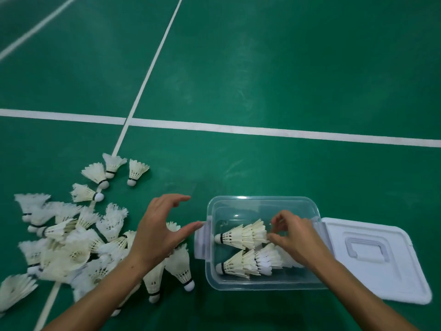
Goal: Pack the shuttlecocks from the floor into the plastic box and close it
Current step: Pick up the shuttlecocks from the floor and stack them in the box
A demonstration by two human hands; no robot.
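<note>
**Two stacks in the box, a heap still on the floor**

My right hand [294,237] is down inside the clear plastic box [262,284], fingers curled, thumb and fingertips pinching the feather end of the upper stack of shuttlecocks [241,234]. That stack lies on its side with its cork toward the box's left wall; I count about three nested in it. Just below it lies a second stack [245,262], also cork to the left, about four nested, though my wrist covers its far end, so I cannot be sure of the count.

My left hand [158,229] hangs spread above the floor, fingers straight and parted, holding nothing, its thumb tip close to the latch [200,240] on the box's left side.

The white lid [372,256] lies flat on the floor, touching the box's right side, handle side up.

The loose shuttlecocks [78,244] lie on the green floor [262,80] left of the box in one overlapping heap, too tangled for an exact count; well over a dozen. Four more [112,166] lie apart at the heap's far end, by a white court line [238,129].
</note>
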